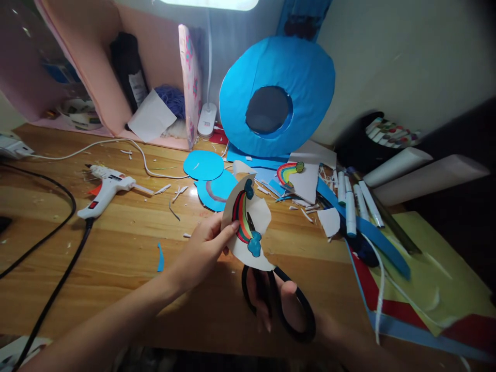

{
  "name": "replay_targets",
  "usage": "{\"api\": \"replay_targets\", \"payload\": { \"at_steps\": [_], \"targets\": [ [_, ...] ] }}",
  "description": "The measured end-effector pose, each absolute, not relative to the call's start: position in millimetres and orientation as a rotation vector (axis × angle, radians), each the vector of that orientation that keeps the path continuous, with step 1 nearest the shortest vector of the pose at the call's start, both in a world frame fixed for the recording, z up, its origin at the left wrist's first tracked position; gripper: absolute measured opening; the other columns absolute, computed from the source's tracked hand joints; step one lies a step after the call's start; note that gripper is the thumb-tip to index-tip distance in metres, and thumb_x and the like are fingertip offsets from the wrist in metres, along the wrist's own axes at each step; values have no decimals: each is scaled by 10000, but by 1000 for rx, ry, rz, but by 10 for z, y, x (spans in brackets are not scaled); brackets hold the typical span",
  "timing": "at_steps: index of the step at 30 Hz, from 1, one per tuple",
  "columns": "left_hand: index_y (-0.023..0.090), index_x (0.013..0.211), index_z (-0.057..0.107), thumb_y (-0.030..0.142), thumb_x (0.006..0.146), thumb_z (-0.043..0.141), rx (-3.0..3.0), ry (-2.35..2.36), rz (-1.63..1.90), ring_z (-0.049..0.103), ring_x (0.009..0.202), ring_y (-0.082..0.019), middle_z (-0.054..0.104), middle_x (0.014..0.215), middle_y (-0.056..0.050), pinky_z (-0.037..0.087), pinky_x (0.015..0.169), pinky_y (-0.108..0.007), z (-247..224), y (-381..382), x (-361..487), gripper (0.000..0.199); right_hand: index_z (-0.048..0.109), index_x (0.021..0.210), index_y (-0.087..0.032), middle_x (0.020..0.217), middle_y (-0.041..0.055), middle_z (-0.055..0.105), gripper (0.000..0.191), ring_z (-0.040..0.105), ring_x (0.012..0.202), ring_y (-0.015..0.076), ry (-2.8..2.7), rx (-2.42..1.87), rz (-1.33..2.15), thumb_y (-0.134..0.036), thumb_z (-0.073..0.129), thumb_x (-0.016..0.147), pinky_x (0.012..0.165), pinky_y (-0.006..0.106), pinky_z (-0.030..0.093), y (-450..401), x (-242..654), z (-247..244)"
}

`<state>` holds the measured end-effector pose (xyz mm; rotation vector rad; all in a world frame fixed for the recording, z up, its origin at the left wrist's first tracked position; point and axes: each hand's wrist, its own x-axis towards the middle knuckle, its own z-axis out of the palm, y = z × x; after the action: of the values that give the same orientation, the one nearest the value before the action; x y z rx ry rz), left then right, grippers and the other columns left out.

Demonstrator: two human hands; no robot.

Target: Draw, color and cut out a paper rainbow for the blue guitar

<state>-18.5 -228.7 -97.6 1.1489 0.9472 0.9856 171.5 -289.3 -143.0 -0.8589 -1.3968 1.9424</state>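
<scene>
My left hand (209,232) pinches a white paper cutout (232,248) between thumb and fingers. On the paper is a drawn rainbow (242,219) with a blue cloud at each end. My right hand (289,297) has its thumb and fingers through the black handles of a pair of scissors (310,320). The scissors' blades are mostly hidden behind the paper, with a dark sliver showing near the rainbow's inner curve. Just beyond the paper lie two blue paper discs (203,164), one overlapping the other.
A white glue gun (106,191) with a black cord lies at left. A large blue ring (236,98) leans at the back beside a pink shelf (143,20). Another rainbow drawing (285,173), markers (350,209), paper scraps and coloured sheets (445,258) spread across the right.
</scene>
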Motion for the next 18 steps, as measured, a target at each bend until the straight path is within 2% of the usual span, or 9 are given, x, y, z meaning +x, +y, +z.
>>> {"api": "replay_targets", "payload": {
  "at_steps": [7, 14, 18],
  "targets": [
    [171, 755, 564, 376, 859, 549, 1130, 944, 962, 443, 567, -92, 512, 645, 32, 380, 479, -181, -979, -2285, -174, 231, 522, 751, -180, 557, -39, 446, 730, 452, 396, 98, -1390, -926, 1850, -864, 271, 706, 424, 245, 434, -2937, 1705, -1513],
    [161, 749, 563, 395, 863, 537, 1127, 981, 957, 445, 563, -93, 521, 641, 26, 369, 491, -192, -979, -2268, -171, 262, 503, 785, -169, 561, -58, 430, 706, 403, 348, 52, -1289, -952, 1936, -853, 360, 688, 370, 195, 436, -2924, 1667, -1534],
    [161, 721, 550, 423, 890, 489, 1143, 1009, 974, 431, 578, -91, 501, 640, 31, 362, 524, -195, -981, -2252, -190, 317, 497, 797, -168, 551, -71, 406, 717, 381, 341, 44, -1315, -930, 1928, -858, 332, 690, 365, 188, 434, -2914, 1665, -1484]
  ]
}}
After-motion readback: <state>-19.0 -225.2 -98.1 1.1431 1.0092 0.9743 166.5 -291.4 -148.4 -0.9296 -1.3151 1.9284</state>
